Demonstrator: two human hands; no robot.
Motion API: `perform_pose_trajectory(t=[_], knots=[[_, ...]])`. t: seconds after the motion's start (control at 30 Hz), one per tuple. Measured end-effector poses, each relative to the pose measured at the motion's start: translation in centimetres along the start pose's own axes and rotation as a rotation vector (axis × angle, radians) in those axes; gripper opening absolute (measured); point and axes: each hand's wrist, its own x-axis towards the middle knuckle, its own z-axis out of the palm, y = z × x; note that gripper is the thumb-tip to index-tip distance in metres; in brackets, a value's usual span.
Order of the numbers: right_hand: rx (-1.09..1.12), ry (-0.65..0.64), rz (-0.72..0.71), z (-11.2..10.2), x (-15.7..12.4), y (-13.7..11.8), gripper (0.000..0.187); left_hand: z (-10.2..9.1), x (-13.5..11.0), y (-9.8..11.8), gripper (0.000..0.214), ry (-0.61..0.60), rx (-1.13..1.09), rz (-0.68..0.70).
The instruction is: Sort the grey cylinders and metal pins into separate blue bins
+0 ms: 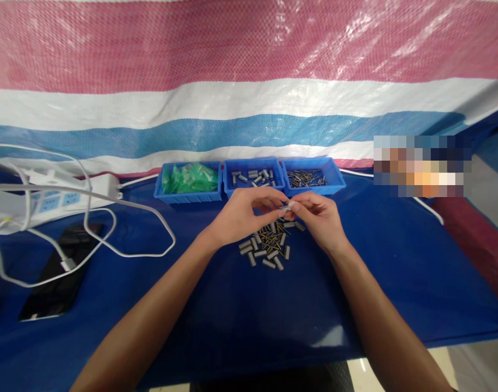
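My left hand (244, 215) and my right hand (320, 218) meet above the blue table cover, fingers pinched together on a small pale grey piece (288, 206) held between them. Just below the hands lies a loose heap of small grey sleeves and thin brass pins (269, 245). Behind the hands stand three blue trays: one with green bags (189, 182), one with grey sleeves (253, 178), one with brass pins (312, 177).
A white power strip (48, 198) with white cables (122, 223) sits at the left. A dark phone (55, 275) lies on a charging cable. A striped tarp hangs behind the table. The table's front edge runs near the bottom right.
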Motion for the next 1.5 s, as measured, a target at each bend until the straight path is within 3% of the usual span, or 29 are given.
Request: perform_pose_trajectory(t=[0.1,0.27,0.67,0.83,0.93,1.1,1.33,1.5], knots=[[0.048,-0.040,0.041,0.4,-0.1,0.4,0.033,0.0,-0.1,-0.1,0.023,0.012,-0.095,-0.033],[0.060,0.000,0.022,0.6,0.0,0.6,0.031,-0.3,0.1,-0.1,0.022,0.051,-0.170,-0.078],[0.034,0.040,-0.003,-0.2,0.1,0.3,0.025,-0.8,0.4,-0.6,0.031,0.179,-0.197,-0.125],[-0.128,0.076,-0.055,-1.1,0.3,0.2,0.024,-0.9,0.6,-0.4,0.038,0.188,-0.206,-0.186],[-0.360,0.078,-0.136,-2.1,0.3,-0.1,0.023,-0.9,0.6,-0.2,0.039,0.225,-0.204,-0.186],[-0.801,-0.096,-0.291,-4.3,0.3,-0.2,0.026,-1.1,0.7,-1.0,0.039,0.364,-0.275,-0.198],[-0.882,-0.220,-0.232,-5.1,0.4,0.4,0.032,-1.1,0.9,-2.1,0.030,0.548,-0.253,-0.125],[-0.909,-0.228,-0.218,-4.4,0.4,0.2,0.024,-0.8,1.0,-2.0,0.022,0.557,-0.208,-0.054]])
